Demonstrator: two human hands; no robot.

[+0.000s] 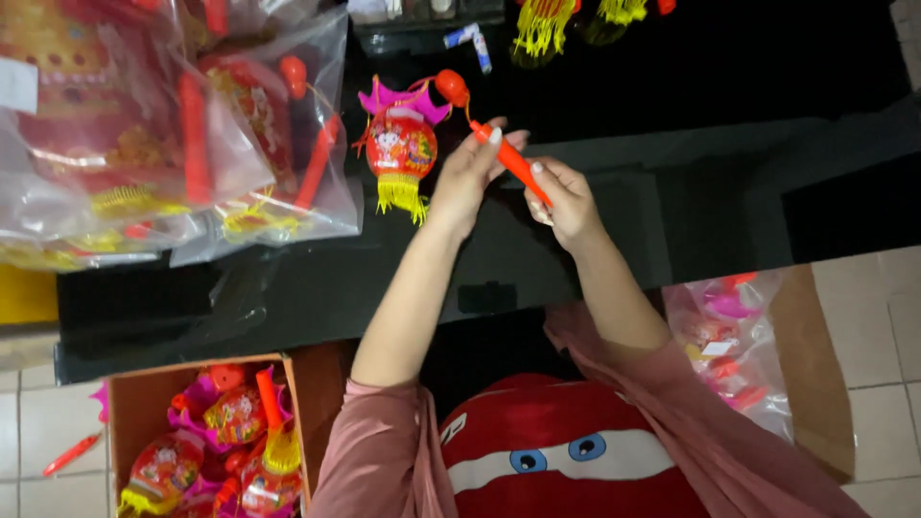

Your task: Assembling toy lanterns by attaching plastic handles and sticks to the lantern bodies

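Note:
Both my hands hold a slim red stick handle [513, 163] above the black table [672, 221]. My left hand [470, 173] grips its upper end and my right hand [566, 197] grips its lower end. From the stick's tip hangs a small red toy lantern [401, 146] with a pink crown-shaped top, a red knob and a yellow tassel fringe. The lantern dangles just left of my left hand.
Clear plastic bags [144, 134] of red lantern parts lie on the table's left side. A cardboard box [129, 403] at lower left holds several finished lanterns. Another bag of parts [729, 345] sits at right on the floor. Yellow tassels [547, 24] lie at the far edge.

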